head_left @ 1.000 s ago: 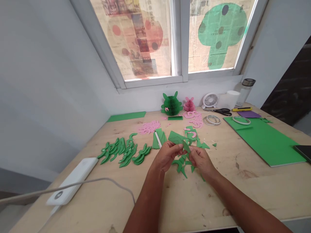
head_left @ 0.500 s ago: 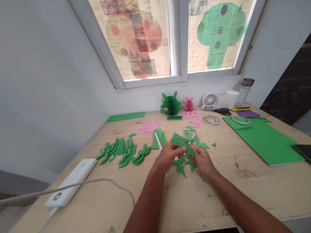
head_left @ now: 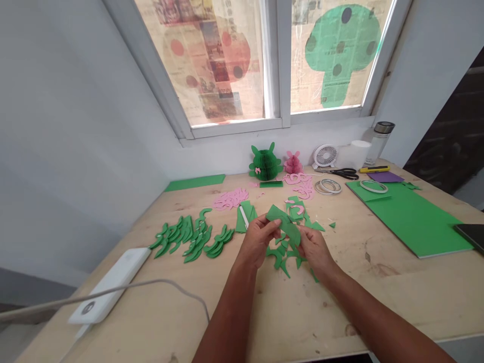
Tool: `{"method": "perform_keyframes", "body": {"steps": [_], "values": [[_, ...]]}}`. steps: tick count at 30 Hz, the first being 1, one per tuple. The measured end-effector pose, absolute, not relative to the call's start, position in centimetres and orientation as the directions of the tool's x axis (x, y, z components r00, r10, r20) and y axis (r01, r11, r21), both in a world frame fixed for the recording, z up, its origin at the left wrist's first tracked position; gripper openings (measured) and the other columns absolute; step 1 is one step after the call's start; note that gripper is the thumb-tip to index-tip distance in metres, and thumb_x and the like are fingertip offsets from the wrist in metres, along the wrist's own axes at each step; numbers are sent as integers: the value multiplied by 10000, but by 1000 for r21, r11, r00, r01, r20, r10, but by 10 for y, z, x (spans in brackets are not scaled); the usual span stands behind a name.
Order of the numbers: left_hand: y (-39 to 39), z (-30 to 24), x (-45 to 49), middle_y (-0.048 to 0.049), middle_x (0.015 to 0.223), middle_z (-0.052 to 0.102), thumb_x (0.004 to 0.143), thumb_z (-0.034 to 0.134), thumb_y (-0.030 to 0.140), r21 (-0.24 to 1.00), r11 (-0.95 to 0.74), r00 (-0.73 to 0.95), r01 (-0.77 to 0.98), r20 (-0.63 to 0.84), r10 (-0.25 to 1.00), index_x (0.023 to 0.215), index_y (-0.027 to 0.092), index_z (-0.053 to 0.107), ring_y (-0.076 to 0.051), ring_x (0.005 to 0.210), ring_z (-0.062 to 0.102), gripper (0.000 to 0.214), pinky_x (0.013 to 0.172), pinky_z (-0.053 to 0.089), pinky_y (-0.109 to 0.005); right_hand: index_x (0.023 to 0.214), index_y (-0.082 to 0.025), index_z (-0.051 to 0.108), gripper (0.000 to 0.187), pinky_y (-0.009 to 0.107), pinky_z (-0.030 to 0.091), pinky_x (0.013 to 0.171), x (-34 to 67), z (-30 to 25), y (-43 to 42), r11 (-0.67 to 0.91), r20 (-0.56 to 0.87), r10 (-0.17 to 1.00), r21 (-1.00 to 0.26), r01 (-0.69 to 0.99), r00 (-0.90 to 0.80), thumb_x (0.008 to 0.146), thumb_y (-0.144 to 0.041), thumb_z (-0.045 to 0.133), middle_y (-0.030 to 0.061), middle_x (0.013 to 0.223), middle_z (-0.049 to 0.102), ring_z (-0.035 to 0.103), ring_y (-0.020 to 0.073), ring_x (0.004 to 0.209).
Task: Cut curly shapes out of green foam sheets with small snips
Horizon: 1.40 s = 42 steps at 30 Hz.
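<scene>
Both hands meet over the middle of the wooden table [head_left: 378,282]. My left hand [head_left: 257,242] pinches one end of a green paper piece [head_left: 282,222] and my right hand [head_left: 315,249] pinches its other end, holding it just above the table. Green paper scraps [head_left: 282,257] lie under and between the hands. A row of cut green curved shapes [head_left: 191,237] lies to the left. Pink cut shapes [head_left: 230,197] lie beyond the hands.
A white power bank [head_left: 109,282] with a cable sits at the front left. Green sheets [head_left: 412,217], tape rolls [head_left: 329,186], scissors [head_left: 346,174], a small fan [head_left: 325,155], a bottle [head_left: 380,138] and green [head_left: 265,164] and pink [head_left: 294,164] honeycomb figures stand at the back and right.
The hands have shifted slightly and turned the green piece between the fingers; the camera has drifted a little. Nothing on the table has moved.
</scene>
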<state>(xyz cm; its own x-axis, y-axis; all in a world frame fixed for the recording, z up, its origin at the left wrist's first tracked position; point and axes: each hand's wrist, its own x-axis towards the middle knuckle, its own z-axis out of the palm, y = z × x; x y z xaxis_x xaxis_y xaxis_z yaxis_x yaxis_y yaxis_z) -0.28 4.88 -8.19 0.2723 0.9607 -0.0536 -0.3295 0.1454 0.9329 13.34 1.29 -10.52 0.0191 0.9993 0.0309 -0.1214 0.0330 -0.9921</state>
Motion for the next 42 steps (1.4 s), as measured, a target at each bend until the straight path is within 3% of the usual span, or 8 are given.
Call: {"method": "perform_keyframes", "body": {"steps": [10, 15, 22, 31, 42], "values": [[43, -77, 2, 19, 557, 548, 616, 763, 276, 937, 126, 291, -326, -27, 956, 669, 136, 633, -97, 546, 490, 198, 615, 451, -252, 702, -151, 599, 526, 223, 118, 401, 136, -108, 14, 50, 50, 999, -996, -80, 7, 794, -656, 483, -71, 480, 251, 171, 75, 436], [42, -77, 5, 37, 510, 525, 616, 740, 252, 939, 92, 234, -331, -13, 972, 624, 149, 598, -85, 501, 453, 176, 615, 460, -259, 635, -158, 562, 534, 216, 119, 397, 135, -112, 14, 55, 54, 998, -996, -75, 11, 785, -664, 488, -72, 476, 246, 167, 72, 433], [43, -77, 6, 45, 469, 499, 604, 727, 253, 942, 80, 213, -325, -9, 977, 606, 156, 583, -96, 489, 464, 174, 581, 434, -251, 679, -149, 603, 519, 220, 128, 392, 135, -110, 14, 101, 102, 995, -995, -23, -5, 804, -639, 488, -69, 481, 243, 187, 75, 432], [43, -79, 6, 1, 526, 588, 609, 734, 288, 955, 90, 240, -283, -20, 971, 609, 145, 610, -113, 515, 502, 189, 563, 385, -252, 610, -173, 508, 549, 218, 114, 382, 133, -106, 13, -8, -4, 1000, -989, -147, -30, 727, -710, 516, -80, 415, 283, 183, 60, 385], [43, -75, 7, 10, 481, 561, 608, 697, 246, 965, 62, 222, -254, -4, 975, 589, 151, 595, -116, 481, 491, 141, 545, 385, -252, 631, -167, 522, 512, 222, 124, 377, 133, -104, 12, -92, -73, 992, -974, -209, -100, 744, -665, 539, -86, 398, 306, 174, 58, 371]]}}
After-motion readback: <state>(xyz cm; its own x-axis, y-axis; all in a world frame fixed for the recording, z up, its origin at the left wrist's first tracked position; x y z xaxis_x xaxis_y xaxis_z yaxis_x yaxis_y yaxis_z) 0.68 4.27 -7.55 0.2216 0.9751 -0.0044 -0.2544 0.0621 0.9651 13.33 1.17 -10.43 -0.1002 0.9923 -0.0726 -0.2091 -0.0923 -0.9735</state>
